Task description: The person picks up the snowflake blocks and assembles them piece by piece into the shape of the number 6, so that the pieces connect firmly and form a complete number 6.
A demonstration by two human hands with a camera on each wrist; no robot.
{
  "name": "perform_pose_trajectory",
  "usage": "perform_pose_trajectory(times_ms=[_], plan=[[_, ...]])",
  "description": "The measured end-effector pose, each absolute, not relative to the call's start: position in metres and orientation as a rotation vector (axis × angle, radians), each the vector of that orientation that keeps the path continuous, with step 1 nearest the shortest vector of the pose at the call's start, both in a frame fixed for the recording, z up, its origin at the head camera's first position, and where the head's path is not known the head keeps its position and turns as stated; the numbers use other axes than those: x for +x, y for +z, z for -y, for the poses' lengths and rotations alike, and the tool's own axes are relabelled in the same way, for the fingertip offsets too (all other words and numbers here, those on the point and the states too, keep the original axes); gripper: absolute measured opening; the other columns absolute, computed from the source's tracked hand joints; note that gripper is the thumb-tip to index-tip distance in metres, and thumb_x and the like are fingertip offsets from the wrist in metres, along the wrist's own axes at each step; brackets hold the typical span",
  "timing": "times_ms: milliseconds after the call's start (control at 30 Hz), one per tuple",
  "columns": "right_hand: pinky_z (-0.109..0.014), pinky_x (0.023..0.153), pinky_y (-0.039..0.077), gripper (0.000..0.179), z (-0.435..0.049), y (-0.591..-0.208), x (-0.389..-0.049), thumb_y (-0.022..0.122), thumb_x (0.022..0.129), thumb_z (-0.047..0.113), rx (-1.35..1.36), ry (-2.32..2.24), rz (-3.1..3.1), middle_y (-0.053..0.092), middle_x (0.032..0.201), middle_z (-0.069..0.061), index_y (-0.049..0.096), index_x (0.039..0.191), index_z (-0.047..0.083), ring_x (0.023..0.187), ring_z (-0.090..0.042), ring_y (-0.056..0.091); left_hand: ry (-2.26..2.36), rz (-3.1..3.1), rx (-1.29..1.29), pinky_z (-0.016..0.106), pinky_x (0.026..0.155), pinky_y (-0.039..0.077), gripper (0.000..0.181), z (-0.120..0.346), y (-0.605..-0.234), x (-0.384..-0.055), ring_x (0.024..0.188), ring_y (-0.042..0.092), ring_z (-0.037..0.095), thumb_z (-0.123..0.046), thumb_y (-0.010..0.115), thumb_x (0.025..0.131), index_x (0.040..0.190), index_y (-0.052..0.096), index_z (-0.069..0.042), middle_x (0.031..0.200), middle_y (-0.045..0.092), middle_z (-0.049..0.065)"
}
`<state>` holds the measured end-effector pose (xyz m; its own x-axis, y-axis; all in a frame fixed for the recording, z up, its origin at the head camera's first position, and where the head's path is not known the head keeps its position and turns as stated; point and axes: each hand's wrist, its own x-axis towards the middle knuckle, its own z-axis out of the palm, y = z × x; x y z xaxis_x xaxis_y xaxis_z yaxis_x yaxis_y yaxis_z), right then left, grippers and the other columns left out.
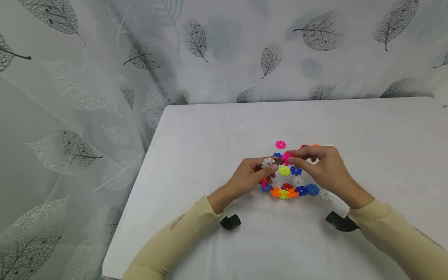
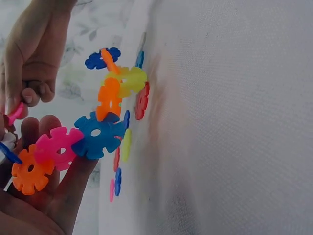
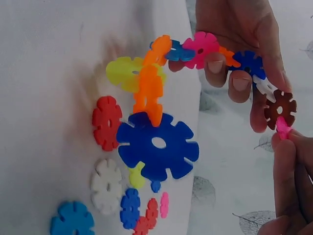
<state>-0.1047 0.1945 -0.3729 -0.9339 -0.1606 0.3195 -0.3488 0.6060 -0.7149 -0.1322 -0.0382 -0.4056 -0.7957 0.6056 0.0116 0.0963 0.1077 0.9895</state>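
A curved chain of slotted plastic flower discs, in orange, yellow, blue, pink and white, hangs from my left hand [image 1: 245, 177]. Its fingers and thumb grip the chain near a brown disc [image 3: 288, 105] at the upper end. Between thumb and forefinger, my right hand [image 1: 327, 169] pinches a pink disc [image 3: 282, 128], whose edge meets the brown one. A dark blue disc [image 3: 178, 156] is at the chain's other end, close to the right wrist camera. An orange disc [image 2: 30, 169] and a pink disc [image 2: 51, 144] of the chain lie against the left fingers.
Loose discs lie on the white-covered table [image 1: 196, 136] under and behind the hands: a pink disc [image 1: 280, 144], a yellow disc [image 1: 284, 170], a red disc [image 3: 106, 132], a white disc [image 3: 101, 186] and several others. A leaf-printed curtain [image 1: 224, 46] hangs behind the table.
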Motion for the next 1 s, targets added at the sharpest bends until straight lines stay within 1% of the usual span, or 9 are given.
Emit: perform_pose_trajectory(times_ms=[200, 300, 367, 467, 567, 700, 867, 933, 1000], plan=[[-0.027, 0.067, 0.043, 0.017, -0.196, -0.374, -0.105, 0.079, 0.09, 0.017, 0.409, 1.232, 2.639, 0.072, 0.083, 0.005, 0.08, 0.106, 0.01, 0.074, -0.013, 0.057, 1.704, -1.994, 0.713, 0.024, 0.067, 0.051, 0.033, 0.037, -0.407, -0.133, 0.077, 0.067, 0.018, -0.024, 0.057, 0.105, 0.123, 0.067, 0.001, 0.097, 0.067, 0.024], [-0.027, 0.066, 0.044, 0.019, -0.198, -0.375, -0.104, 0.078, 0.091, 0.019, 0.398, 1.245, 2.654, 0.072, 0.084, 0.006, 0.08, 0.108, 0.01, 0.075, -0.013, 0.059, 1.673, -1.98, 0.71, 0.026, 0.068, 0.053, 0.035, 0.037, -0.408, -0.135, 0.079, 0.068, 0.019, -0.027, 0.054, 0.106, 0.124, 0.065, 0.0, 0.099, 0.068, 0.019], [-0.027, 0.066, 0.046, 0.02, -0.2, -0.375, -0.103, 0.077, 0.092, 0.021, 0.383, 1.275, 2.662, 0.072, 0.085, 0.005, 0.079, 0.109, 0.011, 0.076, -0.013, 0.06, 1.643, -1.963, 0.701, 0.028, 0.069, 0.055, 0.036, 0.038, -0.408, -0.136, 0.082, 0.068, 0.021, -0.03, 0.051, 0.107, 0.128, 0.063, -0.004, 0.1, 0.068, 0.013], [-0.025, 0.065, 0.048, 0.022, -0.201, -0.376, -0.101, 0.076, 0.093, 0.022, 0.353, 1.336, 2.672, 0.074, 0.088, 0.002, 0.078, 0.111, 0.01, 0.078, -0.012, 0.064, 1.574, -1.959, 0.698, 0.032, 0.071, 0.058, 0.038, 0.04, -0.406, -0.138, 0.086, 0.069, 0.022, -0.036, 0.048, 0.108, 0.136, 0.06, -0.013, 0.104, 0.067, 0.007], [-0.023, 0.065, 0.051, 0.023, -0.201, -0.377, -0.099, 0.076, 0.093, 0.022, 0.336, 1.376, 2.673, 0.075, 0.092, -0.002, 0.077, 0.112, 0.008, 0.08, -0.009, 0.066, 1.487, -1.978, 0.729, 0.033, 0.075, 0.058, 0.041, 0.043, -0.403, -0.139, 0.089, 0.069, 0.022, -0.04, 0.046, 0.107, 0.142, 0.055, -0.022, 0.109, 0.067, 0.009], [-0.022, 0.066, 0.053, 0.021, -0.201, -0.378, -0.097, 0.076, 0.093, 0.019, 0.351, 1.415, 2.659, 0.075, 0.094, -0.003, 0.077, 0.111, 0.007, 0.079, -0.009, 0.069, 1.385, -2.045, 0.757, 0.031, 0.081, 0.056, 0.044, 0.044, -0.399, -0.139, 0.092, 0.068, 0.019, -0.045, 0.046, 0.106, 0.145, 0.052, -0.024, 0.113, 0.068, 0.011], [-0.022, 0.067, 0.054, 0.02, -0.2, -0.379, -0.097, 0.076, 0.093, 0.016, 0.401, 1.5, 2.629, 0.075, 0.093, -0.002, 0.076, 0.111, 0.007, 0.079, -0.014, 0.071, 1.315, -2.186, 0.771, 0.03, 0.08, 0.053, 0.049, 0.042, -0.397, -0.14, 0.097, 0.066, 0.015, -0.05, 0.05, 0.103, 0.144, 0.054, -0.024, 0.112, 0.071, -0.001], [-0.023, 0.068, 0.055, 0.019, -0.199, -0.378, -0.097, 0.075, 0.094, 0.016, 0.421, 1.529, 2.628, 0.075, 0.094, -0.001, 0.076, 0.111, 0.007, 0.081, -0.014, 0.072, 1.343, -2.19, 0.766, 0.029, 0.079, 0.053, 0.049, 0.041, -0.397, -0.14, 0.097, 0.067, 0.016, -0.049, 0.055, 0.101, 0.141, 0.057, -0.021, 0.112, 0.071, -0.006], [-0.023, 0.071, 0.056, 0.019, -0.199, -0.377, -0.097, 0.073, 0.095, 0.017, 0.439, 1.538, 2.644, 0.075, 0.094, 0.0, 0.076, 0.112, 0.009, 0.083, -0.013, 0.071, 1.392, -2.157, 0.763, 0.029, 0.079, 0.055, 0.048, 0.039, -0.397, -0.141, 0.096, 0.069, 0.02, -0.046, 0.059, 0.1, 0.138, 0.06, -0.017, 0.109, 0.071, -0.008]])
